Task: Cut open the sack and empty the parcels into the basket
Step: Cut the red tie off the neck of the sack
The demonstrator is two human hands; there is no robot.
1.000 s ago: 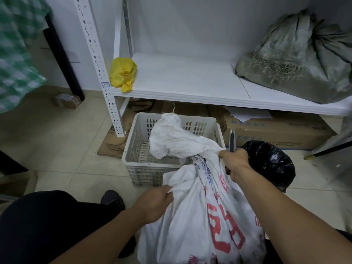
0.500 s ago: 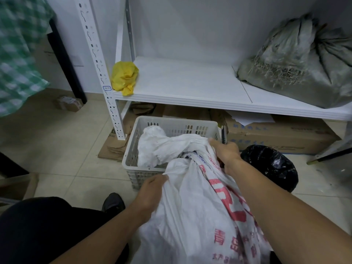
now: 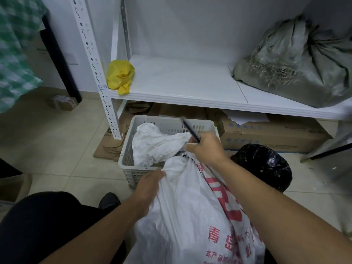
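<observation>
A white woven sack (image 3: 190, 216) with red print leans from my lap toward the white slotted basket (image 3: 125, 155) on the floor. Its bunched top end (image 3: 156, 143) droops inside the basket. My right hand (image 3: 206, 147) grips the sack's neck over the basket's right side and also holds a dark cutter (image 3: 190, 129) that points up and left. My left hand (image 3: 148, 185) grips the sack's left side just in front of the basket. No parcels show; the sack hides them.
A white shelf (image 3: 181, 86) spans above the basket, carrying a yellow bag (image 3: 120, 76) and a grey sack (image 3: 299, 69). A black bin bag (image 3: 264, 164) stands right of the basket. Flattened cardboard boxes (image 3: 274, 134) lie under the shelf. My shoe (image 3: 109, 201) is on the tiled floor.
The sack's top has dropped further into the basket. My right hand has turned, so the cutter now slants up-left instead of standing upright. Both hands have moved forward slightly.
</observation>
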